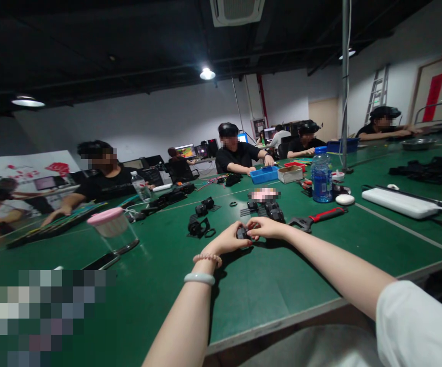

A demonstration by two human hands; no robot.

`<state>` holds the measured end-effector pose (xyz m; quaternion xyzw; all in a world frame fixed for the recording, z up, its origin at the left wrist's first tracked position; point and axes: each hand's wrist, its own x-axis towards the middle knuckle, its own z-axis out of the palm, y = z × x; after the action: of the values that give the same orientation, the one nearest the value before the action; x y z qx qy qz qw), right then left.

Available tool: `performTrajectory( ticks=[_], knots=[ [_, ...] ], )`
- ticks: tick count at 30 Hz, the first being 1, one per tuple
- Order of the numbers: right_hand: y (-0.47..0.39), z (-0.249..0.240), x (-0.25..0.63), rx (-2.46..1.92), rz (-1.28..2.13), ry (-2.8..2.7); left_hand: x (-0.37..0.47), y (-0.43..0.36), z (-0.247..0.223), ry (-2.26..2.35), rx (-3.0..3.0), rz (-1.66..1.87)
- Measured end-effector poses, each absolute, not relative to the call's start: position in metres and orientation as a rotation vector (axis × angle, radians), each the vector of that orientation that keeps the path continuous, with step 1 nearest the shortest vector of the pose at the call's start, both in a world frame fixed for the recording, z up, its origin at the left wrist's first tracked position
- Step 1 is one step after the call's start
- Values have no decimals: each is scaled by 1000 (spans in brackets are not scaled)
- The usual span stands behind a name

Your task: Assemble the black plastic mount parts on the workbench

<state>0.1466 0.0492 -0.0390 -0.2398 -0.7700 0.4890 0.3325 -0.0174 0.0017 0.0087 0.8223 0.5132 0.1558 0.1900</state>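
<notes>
Both my hands meet over the green table [267, 285], closed around one small black part [243, 233]. My left hand [229, 239] grips it from the left, and a beaded bracelet and a pale bangle circle that wrist. From the right, the fingers of my right hand [261, 227] pinch the same part. My fingers cover much of it, so its exact kind is unclear. Just beyond my hands lie several black parts [272, 210]. More black pieces [198, 227] and a black ring [210, 233] rest to the left.
An adjustable wrench [318, 218] with a red and black handle lies right of my hands. Behind it stand a blue water bottle [321, 176] and a white power strip [400, 203]. A pink-lidded clear cup [112, 229] is at left. Co-workers sit across the table near a blue bin [264, 175].
</notes>
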Motion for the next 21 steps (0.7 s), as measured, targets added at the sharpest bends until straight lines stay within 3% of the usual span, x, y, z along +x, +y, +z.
performTrajectory(
  ticks=[21],
  knots=[
    [46,-37,152,-567,1238,-2055,-18,3,7,1418,2309,432]
  ],
)
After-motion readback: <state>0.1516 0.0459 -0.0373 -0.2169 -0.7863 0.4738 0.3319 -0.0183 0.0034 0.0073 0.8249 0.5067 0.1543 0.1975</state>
